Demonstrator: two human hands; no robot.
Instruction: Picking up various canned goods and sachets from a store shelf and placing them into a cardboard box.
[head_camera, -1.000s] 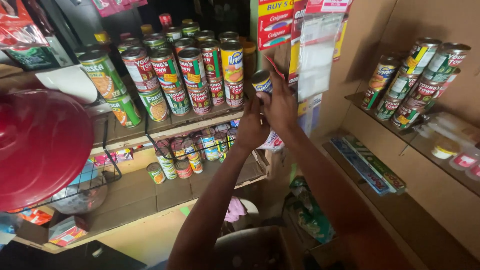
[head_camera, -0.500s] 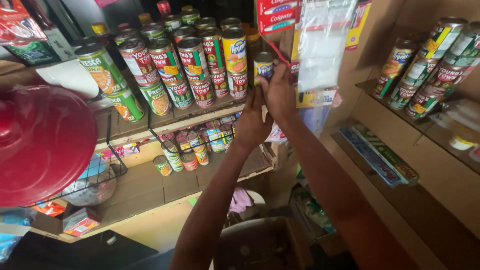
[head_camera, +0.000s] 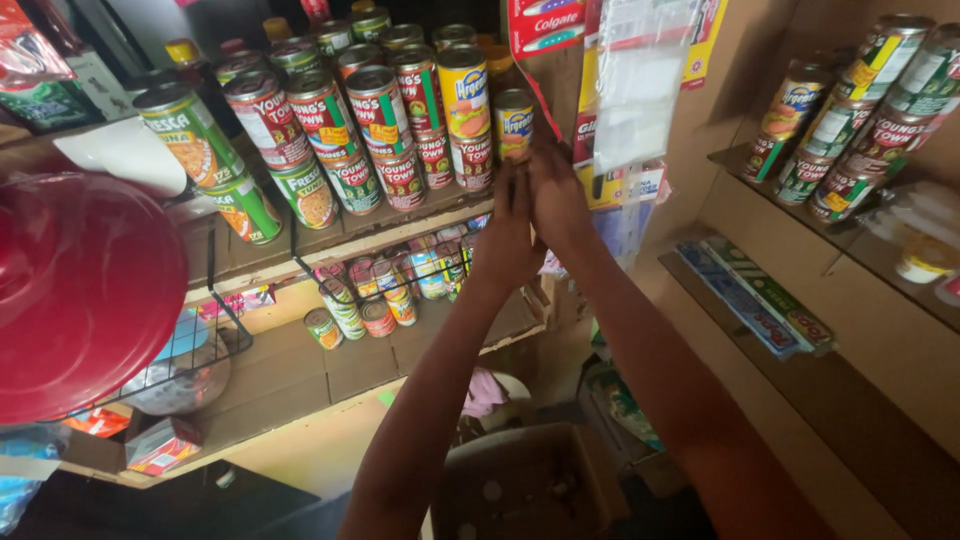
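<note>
wooden shelf runs across the left w/ two levels, and a second shelf is fixed to the right wall. big red round lid fills the near left edge, in front of a black wire basket. open cardboard box sits low at the bottom centre, below the arms.

upper level of the left shelf carries stacked tins, two high, packed side by side, red, green & yellow labels. lower level has a smaller cluster of short tins. right shelf holds more stacked tins, leaning back against the wall; flat long boxes lie on the ledge under them. clear plastic sleeve hangs from above, just right of the hands.

both arms reach up together. left hand & right hand are pressed side by side at the right end of the upper tin row. small yellow-label can stands at that end, beside the last stack, just above the fingertips; right hand fingers touch its lower edge. left hand grip: fingers straight, together, not wrapped round anything. right hand grip: can't tell if it's clamped on the can, seen from the back only.
</note>
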